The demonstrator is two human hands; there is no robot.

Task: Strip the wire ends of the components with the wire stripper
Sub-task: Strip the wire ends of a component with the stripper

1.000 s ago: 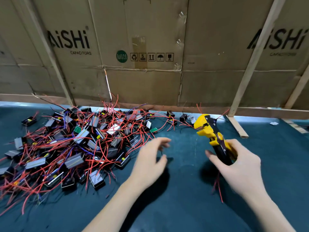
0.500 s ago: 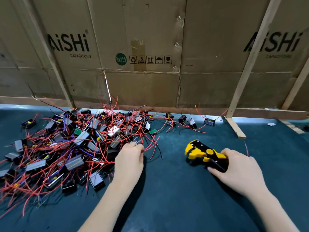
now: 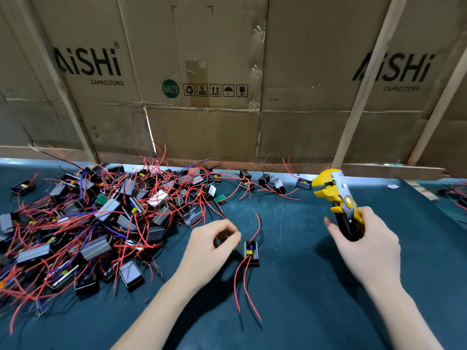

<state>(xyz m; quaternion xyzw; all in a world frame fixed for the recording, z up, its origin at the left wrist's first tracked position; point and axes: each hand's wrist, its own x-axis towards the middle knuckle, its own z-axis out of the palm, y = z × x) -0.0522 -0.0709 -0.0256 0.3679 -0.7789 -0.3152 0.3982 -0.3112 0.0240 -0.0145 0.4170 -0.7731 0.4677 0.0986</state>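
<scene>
A black component [image 3: 251, 253] with red wires lies alone on the dark green mat [image 3: 290, 299], apart from the pile. My left hand [image 3: 211, 246] hovers just left of it, fingers curled and thumb meeting forefinger close to its corner; whether they pinch one of its wires is unclear. My right hand [image 3: 366, 248] grips the handles of the yellow and black wire stripper [image 3: 336, 195], held upright with its jaws pointing up and to the left, to the right of the component.
A big pile of components [image 3: 101, 218] with tangled red, blue and black wires covers the left of the mat. A few stray components [image 3: 278, 184] lie along the back edge. A cardboard wall [image 3: 202, 109] with wooden slats [image 3: 364, 79] closes off the back.
My left hand has come away from the pile toward the middle, and one component now lies by it. My right hand lifted the stripper off the mat and turned it upright.
</scene>
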